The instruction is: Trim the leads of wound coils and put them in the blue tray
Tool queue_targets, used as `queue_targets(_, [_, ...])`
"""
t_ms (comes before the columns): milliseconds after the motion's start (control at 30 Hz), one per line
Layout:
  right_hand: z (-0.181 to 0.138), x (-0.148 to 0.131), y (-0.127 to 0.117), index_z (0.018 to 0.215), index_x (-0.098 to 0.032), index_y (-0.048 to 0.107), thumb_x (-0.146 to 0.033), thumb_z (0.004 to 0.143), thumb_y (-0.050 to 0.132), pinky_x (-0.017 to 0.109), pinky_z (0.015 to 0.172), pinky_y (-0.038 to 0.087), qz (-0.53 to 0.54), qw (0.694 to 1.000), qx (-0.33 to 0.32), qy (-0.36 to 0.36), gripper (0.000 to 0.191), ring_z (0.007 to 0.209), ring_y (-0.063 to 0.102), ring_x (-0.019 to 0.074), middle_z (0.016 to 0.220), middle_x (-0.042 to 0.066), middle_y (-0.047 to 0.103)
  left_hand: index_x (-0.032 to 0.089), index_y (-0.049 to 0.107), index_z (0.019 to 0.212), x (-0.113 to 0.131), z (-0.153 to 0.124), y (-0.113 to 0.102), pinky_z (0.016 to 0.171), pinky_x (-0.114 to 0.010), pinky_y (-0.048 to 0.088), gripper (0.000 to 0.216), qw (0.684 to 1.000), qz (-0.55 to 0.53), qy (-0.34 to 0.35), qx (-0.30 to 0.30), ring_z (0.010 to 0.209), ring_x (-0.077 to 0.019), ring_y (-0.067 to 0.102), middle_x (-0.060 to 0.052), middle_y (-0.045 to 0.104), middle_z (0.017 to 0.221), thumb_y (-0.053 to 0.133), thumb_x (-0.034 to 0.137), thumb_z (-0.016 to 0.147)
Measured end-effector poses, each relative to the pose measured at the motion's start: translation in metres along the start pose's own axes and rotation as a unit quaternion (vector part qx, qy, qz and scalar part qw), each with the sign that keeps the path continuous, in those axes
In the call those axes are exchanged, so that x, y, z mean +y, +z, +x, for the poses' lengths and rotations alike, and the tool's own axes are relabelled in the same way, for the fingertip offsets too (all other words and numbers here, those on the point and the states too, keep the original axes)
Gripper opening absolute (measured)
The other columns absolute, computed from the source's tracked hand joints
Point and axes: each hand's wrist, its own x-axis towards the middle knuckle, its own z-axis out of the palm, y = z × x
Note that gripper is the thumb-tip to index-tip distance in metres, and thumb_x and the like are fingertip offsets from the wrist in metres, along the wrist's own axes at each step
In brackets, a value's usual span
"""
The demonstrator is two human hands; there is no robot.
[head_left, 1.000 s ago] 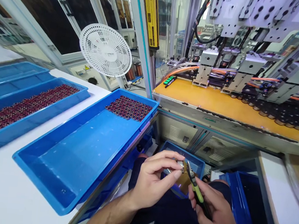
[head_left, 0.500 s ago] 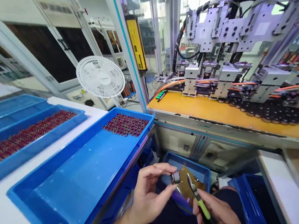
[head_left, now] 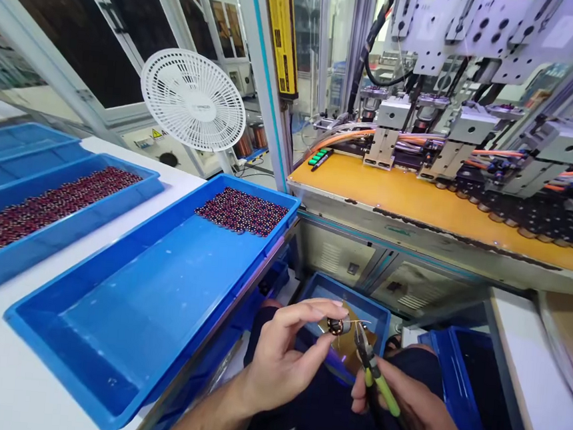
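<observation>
Between the thumb and fingertips of my left hand (head_left: 287, 349) is a small round motor stator (head_left: 338, 326) with copper windings and a grey rim. Thin wire ends stick out of it, one toward the right. My right hand (head_left: 414, 413) is wrapped round the green and black handles of a pair of cutting pliers (head_left: 377, 377). The plier jaws look slightly apart and sit just right of the stator, by the wire end. Whether they touch the wire I cannot tell. Below both hands lies a blue bin (head_left: 378, 315) holding a brown sheet (head_left: 349, 351).
Left of my hands, a long blue tray (head_left: 120, 334) holds many dark red stators (head_left: 241, 211) at its far end. Another filled tray (head_left: 58, 235) lies beyond it. A white fan (head_left: 196, 100) stands behind. Ahead is a machine with an orange worktop (head_left: 369, 182) bearing dark round parts (head_left: 517, 212).
The plier jaws have come closer to the stator and parted. The stator has turned, so its windings face me more. The whole view has shifted downward a little.
</observation>
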Motion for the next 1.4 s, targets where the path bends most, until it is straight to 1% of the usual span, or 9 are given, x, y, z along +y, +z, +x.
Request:
queue_targets(200, [0.008, 0.003, 0.004, 0.144, -0.050, 0.038, 0.000, 0.085, 0.048, 0.030, 0.094, 0.052, 0.052, 0.998, -0.017, -0.012, 0.077, 0.098, 0.065, 0.0137, 0.116, 0.001, 0.063, 0.022, 0.046, 0.123, 0.001, -0.001, -0.002, 0.104, -0.040, 0.053, 0.061, 1.000, -0.006, -0.008, 0.002, 0.112, -0.0185, 0.066, -0.005, 0.069, 0.114, 0.058, -0.016, 0.075])
queue_targets(400, [0.010, 0.000, 0.007, 0.143, -0.047, 0.042, 0.001, 0.082, 0.050, 0.026, 0.082, 0.054, 0.064, 0.998, -0.004, -0.026, 0.078, 0.086, 0.064, 0.0124, 0.107, 0.002, 0.063, 0.022, 0.048, 0.122, 0.001, -0.002, -0.002, 0.103, -0.038, 0.053, 0.060, 1.000, -0.008, -0.022, 0.001, 0.112, -0.0183, 0.066, -0.004, 0.069, 0.114, 0.059, -0.015, 0.076])
queue_targets(667, [0.005, 0.005, 0.005, 0.145, -0.043, 0.040, -0.010, 0.091, 0.052, 0.027, 0.077, 0.053, 0.075, 0.997, -0.012, 0.021, 0.065, 0.085, 0.062, 0.0142, 0.106, 0.004, 0.061, 0.022, 0.048, 0.123, 0.002, -0.003, -0.002, 0.103, -0.038, 0.053, 0.060, 0.999, -0.017, -0.029, -0.001, 0.113, -0.0188, 0.066, -0.005, 0.070, 0.114, 0.059, -0.014, 0.076])
queue_targets(933, [0.007, 0.011, 0.010, 0.141, -0.048, 0.044, 0.001, 0.081, 0.051, 0.020, 0.068, 0.053, 0.013, 0.999, 0.030, 0.014, 0.078, 0.073, 0.062, 0.0090, 0.097, -0.001, 0.063, 0.022, 0.048, 0.123, 0.003, -0.003, -0.001, 0.102, -0.036, 0.053, 0.059, 0.999, -0.016, -0.032, -0.003, 0.112, -0.0179, 0.066, -0.005, 0.070, 0.113, 0.060, -0.013, 0.076])
queue_targets(1033, [0.006, 0.015, 0.012, 0.140, -0.041, 0.049, -0.003, 0.082, 0.053, 0.018, 0.065, 0.054, -0.036, 0.998, 0.059, 0.012, 0.070, 0.070, 0.063, 0.0095, 0.094, 0.000, 0.065, 0.023, 0.049, 0.122, 0.003, -0.004, 0.000, 0.103, -0.036, 0.053, 0.059, 0.999, -0.018, -0.040, 0.002, 0.111, -0.0175, 0.066, -0.004, 0.070, 0.113, 0.060, -0.013, 0.077])
queue_targets(1133, [0.005, 0.013, 0.009, 0.141, -0.028, 0.050, -0.010, 0.086, 0.052, 0.023, 0.073, 0.057, -0.102, 0.992, 0.071, 0.030, 0.057, 0.081, 0.067, 0.0140, 0.097, 0.005, 0.067, 0.025, 0.051, 0.120, 0.002, -0.004, 0.001, 0.102, -0.033, 0.052, 0.056, 0.996, -0.052, -0.074, 0.025, 0.110, -0.0159, 0.067, -0.003, 0.070, 0.113, 0.062, -0.010, 0.078])
queue_targets(1200, [0.009, 0.005, 0.000, 0.143, -0.024, 0.047, -0.014, 0.088, 0.051, 0.027, 0.084, 0.057, -0.179, 0.980, 0.084, 0.016, 0.056, 0.092, 0.068, 0.0172, 0.105, 0.008, 0.067, 0.026, 0.052, 0.115, 0.000, -0.003, 0.000, 0.095, -0.029, 0.054, 0.051, 0.982, -0.129, -0.129, 0.044, 0.106, -0.0145, 0.068, -0.002, 0.072, 0.111, 0.067, -0.006, 0.078])
queue_targets(1267, [0.022, -0.010, -0.018, 0.144, -0.024, 0.046, -0.018, 0.089, 0.052, 0.032, 0.093, 0.054, -0.284, 0.952, 0.107, -0.031, 0.056, 0.102, 0.066, 0.0201, 0.112, 0.009, 0.066, 0.025, 0.052, 0.109, -0.002, 0.000, 0.000, 0.087, -0.025, 0.056, 0.048, 0.945, -0.252, -0.203, 0.056, 0.098, -0.0140, 0.071, -0.002, 0.074, 0.106, 0.075, 0.001, 0.075])
queue_targets(1400, [0.082, -0.049, -0.080, 0.141, -0.016, 0.050, -0.021, 0.085, 0.054, 0.034, 0.095, 0.049, -0.491, 0.841, 0.183, -0.134, 0.056, 0.103, 0.062, 0.0237, 0.113, 0.011, 0.065, 0.023, 0.052, 0.107, -0.005, 0.004, 0.004, 0.076, -0.022, 0.058, 0.053, 0.835, -0.444, -0.318, 0.070, 0.084, -0.0152, 0.075, -0.001, 0.076, 0.097, 0.086, 0.015, 0.067])
